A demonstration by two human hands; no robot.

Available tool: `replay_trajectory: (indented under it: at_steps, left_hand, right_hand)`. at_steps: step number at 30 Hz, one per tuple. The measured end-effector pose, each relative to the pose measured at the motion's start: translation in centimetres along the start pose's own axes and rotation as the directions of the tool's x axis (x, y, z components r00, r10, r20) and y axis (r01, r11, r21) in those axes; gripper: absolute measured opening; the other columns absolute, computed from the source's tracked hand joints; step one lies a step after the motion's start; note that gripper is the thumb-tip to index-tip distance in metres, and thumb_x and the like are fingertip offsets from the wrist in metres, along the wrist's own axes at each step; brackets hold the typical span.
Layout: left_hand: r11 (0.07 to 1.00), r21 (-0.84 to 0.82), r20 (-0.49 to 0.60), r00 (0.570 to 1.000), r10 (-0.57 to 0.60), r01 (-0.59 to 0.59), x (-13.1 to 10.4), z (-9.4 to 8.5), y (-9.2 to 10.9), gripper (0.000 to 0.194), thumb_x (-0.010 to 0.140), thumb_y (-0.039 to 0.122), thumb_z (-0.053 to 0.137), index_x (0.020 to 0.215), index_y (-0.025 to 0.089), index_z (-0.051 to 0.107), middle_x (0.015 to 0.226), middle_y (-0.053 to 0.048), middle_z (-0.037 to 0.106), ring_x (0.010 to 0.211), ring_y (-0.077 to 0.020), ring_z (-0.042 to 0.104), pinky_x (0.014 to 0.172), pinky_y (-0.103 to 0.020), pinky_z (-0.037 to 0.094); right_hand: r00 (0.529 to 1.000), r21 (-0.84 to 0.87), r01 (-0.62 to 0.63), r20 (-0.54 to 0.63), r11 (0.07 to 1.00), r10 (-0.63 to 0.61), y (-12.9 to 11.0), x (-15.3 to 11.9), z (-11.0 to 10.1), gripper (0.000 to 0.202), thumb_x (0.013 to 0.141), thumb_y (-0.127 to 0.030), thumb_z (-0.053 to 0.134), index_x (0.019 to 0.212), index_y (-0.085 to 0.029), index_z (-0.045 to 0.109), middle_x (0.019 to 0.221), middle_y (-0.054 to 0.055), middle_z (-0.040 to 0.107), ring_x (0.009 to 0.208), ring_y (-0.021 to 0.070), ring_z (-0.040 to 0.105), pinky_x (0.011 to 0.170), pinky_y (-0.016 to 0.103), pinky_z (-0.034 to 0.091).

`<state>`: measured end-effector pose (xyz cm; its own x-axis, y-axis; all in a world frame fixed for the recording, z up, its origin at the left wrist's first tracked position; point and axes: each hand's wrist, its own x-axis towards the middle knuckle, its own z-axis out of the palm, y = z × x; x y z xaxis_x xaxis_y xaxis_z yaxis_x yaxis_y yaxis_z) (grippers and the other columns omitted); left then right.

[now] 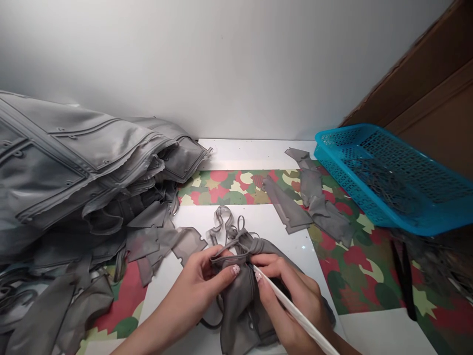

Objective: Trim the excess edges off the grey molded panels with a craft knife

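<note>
In front of me lies a bundle of soft grey sheet material (236, 305) with thin grey strips looped at its top. My left hand (207, 276) is closed on the top edge of this bundle, thumb on the near side and fingers behind. My right hand (291, 291) holds a long, slim white tool (291, 308) slanting down to the right. Its tip meets the grey material beside the left thumb and is partly hidden there. Some right fingers also rest on the bundle. A curled translucent grey strip (221, 217) stands just beyond the hands.
A tall pile of grey moulded sheets (74, 148) leans in at left, with loose offcuts (158, 241) below it. More grey offcuts (318, 197) lie at right. A blue basket (369, 197) holds thin dark strands. A black strip-like object (402, 276) lies near a cardboard wall (424, 84).
</note>
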<state>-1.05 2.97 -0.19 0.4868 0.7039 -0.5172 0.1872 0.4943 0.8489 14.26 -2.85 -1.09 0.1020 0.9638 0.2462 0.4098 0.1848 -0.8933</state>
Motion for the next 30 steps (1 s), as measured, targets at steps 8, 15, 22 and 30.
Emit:
replay_trajectory:
  at_steps: [8, 15, 22, 30]
  left_hand:
    - [0.966, 0.239, -0.057, 0.991, 0.119, -0.102, -0.3, 0.6, -0.6, 0.023, 0.081, 0.035, 0.053, 0.069, 0.016, 0.050, 0.065, 0.003, 0.044, 0.065, -0.0114, 0.040, 0.058, -0.020, 0.033]
    - [0.975, 0.181, -0.042, 0.990, 0.135, -0.125, -0.6, 0.9, -0.5, 0.021, 0.082, 0.035, 0.053, 0.074, 0.016, 0.056, 0.069, 0.001, 0.051, 0.069, -0.0122, 0.044, 0.061, -0.019, 0.036]
    - [1.000, 0.002, -0.060, 0.998, 0.028, -0.028, -0.7, 0.5, -1.2, 0.021, 0.076, 0.034, 0.061, 0.087, 0.017, 0.059, 0.085, -0.001, 0.057, 0.083, -0.0153, 0.049, 0.073, -0.021, 0.040]
    - [0.999, -0.021, -0.027, 0.999, 0.032, -0.033, -0.1, 0.5, -0.6, 0.018, 0.079, 0.035, 0.058, 0.079, 0.017, 0.058, 0.077, 0.001, 0.056, 0.076, -0.0129, 0.049, 0.068, -0.019, 0.039]
  right_hand:
    - [0.997, -0.001, 0.076, 0.014, 0.997, -0.076, 0.3, -0.4, 0.5, 0.012, 0.083, -0.012, 0.042, 0.083, -0.021, 0.051, 0.087, 0.007, 0.065, 0.077, 0.0165, 0.063, 0.070, 0.026, 0.051]
    - [0.983, -0.117, 0.165, 0.104, 0.979, -0.153, 0.4, -0.2, 0.0, 0.017, 0.080, -0.005, 0.042, 0.085, -0.019, 0.050, 0.084, 0.008, 0.063, 0.076, 0.0175, 0.063, 0.068, 0.026, 0.051]
    - [0.980, -0.162, 0.195, 0.077, 0.967, -0.185, 0.4, -0.2, 0.0, 0.020, 0.078, -0.002, 0.042, 0.088, -0.019, 0.049, 0.084, 0.009, 0.063, 0.077, 0.0173, 0.063, 0.069, 0.027, 0.052]
    - [0.996, -0.044, 0.091, 0.024, 0.995, -0.090, 0.1, 0.0, -0.2, 0.013, 0.081, -0.009, 0.044, 0.081, -0.019, 0.053, 0.085, 0.006, 0.065, 0.075, 0.0150, 0.064, 0.067, 0.023, 0.051]
